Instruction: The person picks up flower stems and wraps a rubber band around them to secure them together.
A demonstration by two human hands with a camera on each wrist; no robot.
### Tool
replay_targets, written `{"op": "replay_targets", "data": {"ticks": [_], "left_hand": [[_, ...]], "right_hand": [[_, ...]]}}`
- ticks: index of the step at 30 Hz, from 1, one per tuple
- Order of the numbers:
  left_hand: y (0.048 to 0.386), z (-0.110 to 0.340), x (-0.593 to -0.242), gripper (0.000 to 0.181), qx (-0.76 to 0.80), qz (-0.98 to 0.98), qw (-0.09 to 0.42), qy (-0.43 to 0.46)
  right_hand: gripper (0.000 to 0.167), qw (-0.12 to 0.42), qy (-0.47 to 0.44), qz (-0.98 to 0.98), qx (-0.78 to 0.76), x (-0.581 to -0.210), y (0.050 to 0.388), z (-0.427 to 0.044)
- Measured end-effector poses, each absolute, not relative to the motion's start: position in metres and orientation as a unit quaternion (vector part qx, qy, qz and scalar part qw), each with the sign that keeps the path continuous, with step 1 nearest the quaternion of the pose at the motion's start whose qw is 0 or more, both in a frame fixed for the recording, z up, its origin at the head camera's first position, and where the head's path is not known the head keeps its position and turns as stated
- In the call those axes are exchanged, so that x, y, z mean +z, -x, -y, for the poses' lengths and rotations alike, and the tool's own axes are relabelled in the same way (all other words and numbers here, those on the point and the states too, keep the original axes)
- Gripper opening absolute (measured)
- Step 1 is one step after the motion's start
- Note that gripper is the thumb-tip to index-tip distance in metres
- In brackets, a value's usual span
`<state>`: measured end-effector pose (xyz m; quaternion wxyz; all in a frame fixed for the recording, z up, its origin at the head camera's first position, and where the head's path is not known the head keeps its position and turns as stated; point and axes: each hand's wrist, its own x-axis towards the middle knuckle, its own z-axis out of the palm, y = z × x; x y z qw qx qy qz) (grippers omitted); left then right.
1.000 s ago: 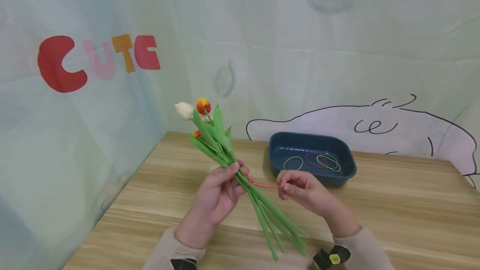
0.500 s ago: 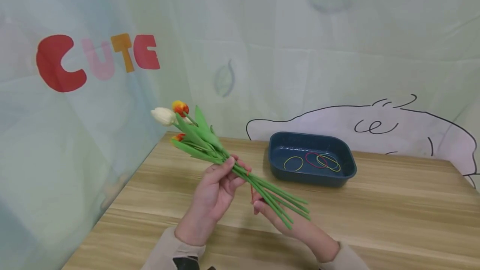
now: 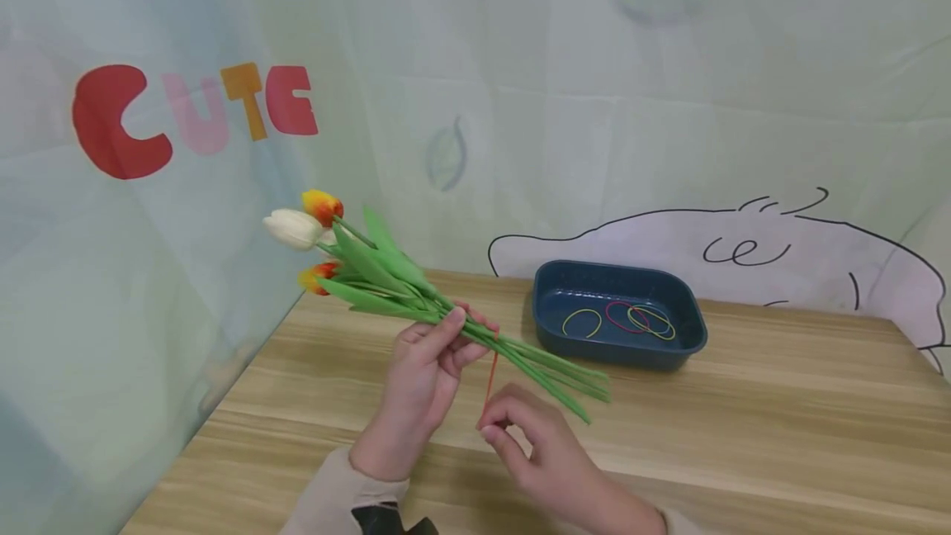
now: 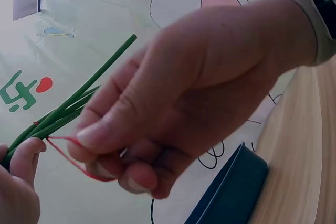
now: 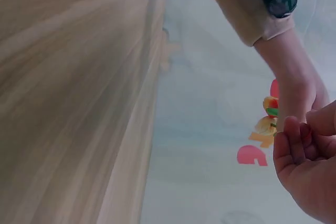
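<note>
My left hand (image 3: 423, 370) grips the green stems (image 3: 542, 366) of a bunch of white and orange-yellow tulips (image 3: 371, 271), whose heads point to the upper left. A red rubber band (image 3: 491, 382) is around the stems just beside its fingers and is stretched downward. The end of the band is pinched between thumb and finger of my right hand (image 3: 553, 456), below the stems. In the left wrist view the band (image 4: 71, 160) runs as a thin loop from the stems (image 4: 89, 90) to the right hand (image 4: 168, 98). The right wrist view shows curled fingers of the right hand (image 5: 315, 156).
A dark blue tray (image 3: 617, 349) stands at the back of the wooden table (image 3: 780, 436), with yellow bands (image 3: 582, 312) and a pinkish-red one in it. Behind the table hangs a pale printed cloth (image 3: 557, 147); red, pink and orange letters are on its left part.
The bunch has tilted flatter, with its heads further left. My right hand has moved from the right side of the stems, passing behind them, to below them, still pinching the red band.
</note>
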<state>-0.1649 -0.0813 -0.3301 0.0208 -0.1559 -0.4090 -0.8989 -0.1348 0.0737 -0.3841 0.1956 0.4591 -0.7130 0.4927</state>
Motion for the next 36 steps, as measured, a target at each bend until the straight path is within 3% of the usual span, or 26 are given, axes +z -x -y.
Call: {"op": "replay_targets", "data": {"ticks": [7,18,21,26,36], "left_hand": [[0.165,0.078,-0.333,0.02,-0.87,0.455,0.104,0.158],[0.166,0.075,-0.339,0.012,-0.833,0.501,0.167,0.162],[0.166,0.074,-0.34,0.009,-0.807,0.536,0.187,0.162],[0.165,0.072,-0.341,0.017,-0.778,0.571,0.196,0.171],[0.165,0.07,-0.344,0.014,-0.753,0.597,0.194,0.197]], "right_hand": [[0.012,0.205,-0.469,0.714,0.479,-0.375,0.125,-0.073],[0.005,0.226,-0.461,0.715,0.475,-0.357,0.115,-0.083],[0.011,0.231,-0.448,0.722,0.475,-0.351,0.114,-0.088],[0.024,0.22,-0.428,0.727,0.489,-0.341,0.113,-0.097],[0.027,0.214,-0.424,0.721,0.504,-0.327,0.117,-0.111]]}}
